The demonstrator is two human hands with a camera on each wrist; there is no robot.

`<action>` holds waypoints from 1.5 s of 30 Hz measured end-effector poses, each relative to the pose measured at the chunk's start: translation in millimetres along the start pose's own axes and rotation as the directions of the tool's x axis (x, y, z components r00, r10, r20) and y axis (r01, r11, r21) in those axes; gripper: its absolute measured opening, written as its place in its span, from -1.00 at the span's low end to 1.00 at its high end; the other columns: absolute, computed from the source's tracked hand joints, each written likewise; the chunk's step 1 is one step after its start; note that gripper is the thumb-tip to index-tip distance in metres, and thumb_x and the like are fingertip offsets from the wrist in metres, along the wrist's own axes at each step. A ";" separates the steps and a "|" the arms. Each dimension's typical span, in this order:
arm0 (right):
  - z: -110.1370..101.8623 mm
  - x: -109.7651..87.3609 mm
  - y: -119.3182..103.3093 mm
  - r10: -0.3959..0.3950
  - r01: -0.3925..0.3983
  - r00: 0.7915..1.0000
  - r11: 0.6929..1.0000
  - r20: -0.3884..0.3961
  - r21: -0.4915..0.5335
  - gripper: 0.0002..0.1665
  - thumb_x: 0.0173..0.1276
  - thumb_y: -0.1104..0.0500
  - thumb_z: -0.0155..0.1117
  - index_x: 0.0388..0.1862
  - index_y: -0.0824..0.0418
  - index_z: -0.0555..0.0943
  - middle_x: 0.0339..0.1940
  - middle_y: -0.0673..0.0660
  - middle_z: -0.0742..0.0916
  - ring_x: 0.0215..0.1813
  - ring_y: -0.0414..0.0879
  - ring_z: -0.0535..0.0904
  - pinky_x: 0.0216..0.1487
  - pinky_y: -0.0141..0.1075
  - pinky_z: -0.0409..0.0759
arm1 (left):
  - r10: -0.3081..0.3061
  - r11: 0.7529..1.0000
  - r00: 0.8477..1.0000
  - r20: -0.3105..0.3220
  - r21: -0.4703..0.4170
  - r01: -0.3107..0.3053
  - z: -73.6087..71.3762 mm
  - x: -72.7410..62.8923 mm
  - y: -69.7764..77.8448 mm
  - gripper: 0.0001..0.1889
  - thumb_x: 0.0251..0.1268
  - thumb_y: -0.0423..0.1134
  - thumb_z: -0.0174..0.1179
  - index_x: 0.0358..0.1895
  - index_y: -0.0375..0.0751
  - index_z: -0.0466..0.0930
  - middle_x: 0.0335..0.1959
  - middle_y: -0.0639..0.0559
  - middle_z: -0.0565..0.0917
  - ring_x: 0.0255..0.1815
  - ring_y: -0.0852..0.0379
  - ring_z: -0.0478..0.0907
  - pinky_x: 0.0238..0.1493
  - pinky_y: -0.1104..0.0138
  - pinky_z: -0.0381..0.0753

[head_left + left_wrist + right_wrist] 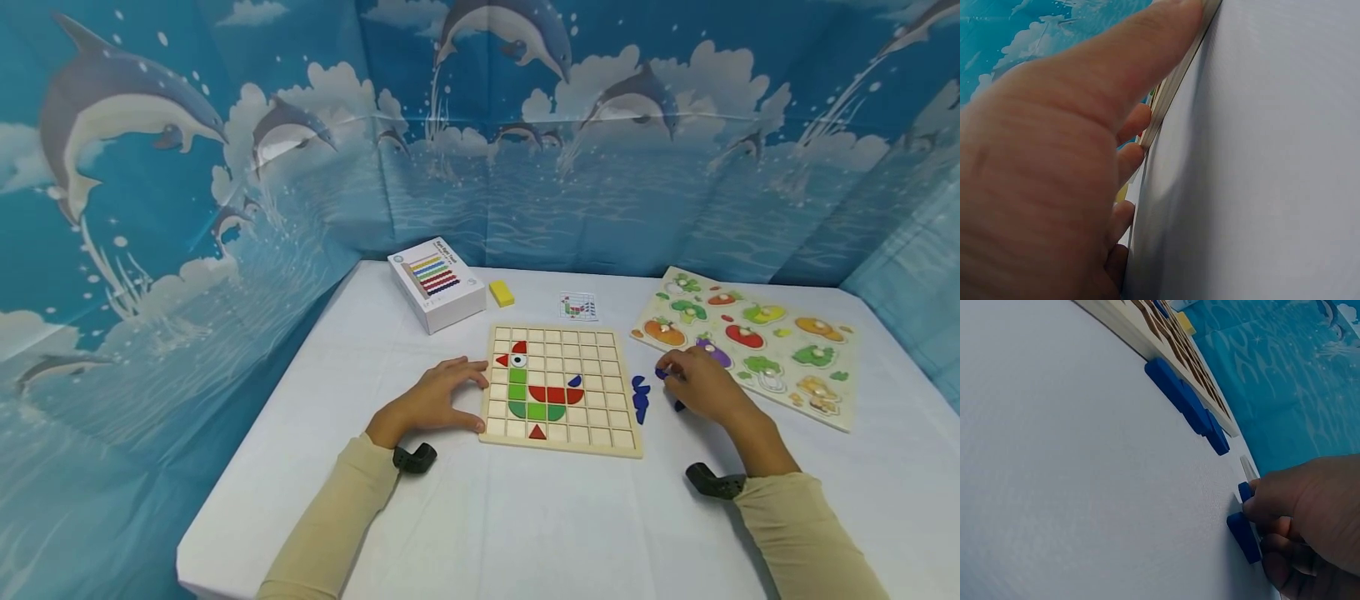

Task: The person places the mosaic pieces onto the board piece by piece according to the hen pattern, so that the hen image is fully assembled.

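Observation:
A wooden grid board (600, 423) lies mid-table, with red, green and blue pieces and an eye tile forming a bird figure in its cells. At its left edge rests my left hand (431, 402), thumb and fingertips against the side; the left wrist view shows the thumb (1147, 44) along the rim. Right of the board, my right hand (705, 385) pinches a small blue piece (1245, 491) between thumb and finger. Another blue piece (1244, 539) is just below that hand. Several blue pieces (640, 402) lie along the board's right edge.
A picture card (578, 306) with a bird pattern lies behind the board. Back left are a white box (457, 304) and a yellow block (501, 293). A vegetable knob puzzle (787, 329) spreads over the right side. A dolphin-print curtain (465, 183) hangs behind the table.

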State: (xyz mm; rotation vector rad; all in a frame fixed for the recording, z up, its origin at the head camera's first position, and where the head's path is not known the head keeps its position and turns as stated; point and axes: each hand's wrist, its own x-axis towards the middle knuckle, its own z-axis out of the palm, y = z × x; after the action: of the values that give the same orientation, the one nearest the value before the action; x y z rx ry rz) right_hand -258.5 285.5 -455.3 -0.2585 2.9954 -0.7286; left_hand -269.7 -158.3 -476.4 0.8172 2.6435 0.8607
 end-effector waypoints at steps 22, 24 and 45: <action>-0.5 0.3 0.9 -0.042 0.042 0.999 0.999 -0.002 0.016 -0.85 0.37 0.31 0.34 -0.12 0.32 0.62 -0.13 0.26 0.62 -0.10 0.13 0.52 0.01 0.11 0.60 | 0.004 1.000 1.000 0.000 0.000 -0.004 -1.2 -2.0 1.2 -0.38 0.01 0.21 0.53 0.15 0.20 0.54 0.54 0.28 0.26 0.61 0.06 -0.05 0.51 -0.09 0.02; -0.3 0.6 1.4 -0.047 0.047 0.999 0.999 -0.002 0.011 -0.85 0.36 0.31 0.35 -0.13 0.32 0.62 -0.14 0.24 0.62 -0.11 0.12 0.52 0.00 0.10 0.61 | 0.000 1.000 1.000 0.002 0.002 0.000 -1.5 -1.9 1.3 -0.38 0.01 0.22 0.53 0.15 0.21 0.54 0.55 0.29 0.26 0.61 0.07 -0.05 0.51 -0.08 0.02; -3.7 10.5 -17.5 -0.306 0.307 0.951 0.951 -0.032 0.025 -0.83 0.27 0.26 0.45 -0.21 0.16 0.62 -0.23 0.05 0.63 -0.17 0.00 0.52 -0.39 -0.28 0.60 | 0.027 1.000 1.000 0.003 0.001 -0.027 -0.3 -0.4 -2.7 -0.37 0.01 0.24 0.52 0.16 0.21 0.53 0.55 0.31 0.24 0.61 0.05 -0.06 0.50 -0.09 0.01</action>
State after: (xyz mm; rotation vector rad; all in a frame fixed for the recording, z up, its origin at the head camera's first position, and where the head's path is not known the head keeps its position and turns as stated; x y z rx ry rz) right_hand -266.6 270.1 -444.1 -0.7317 3.0007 -0.8046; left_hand -270.7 -160.5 -477.8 0.8560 2.6358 0.8644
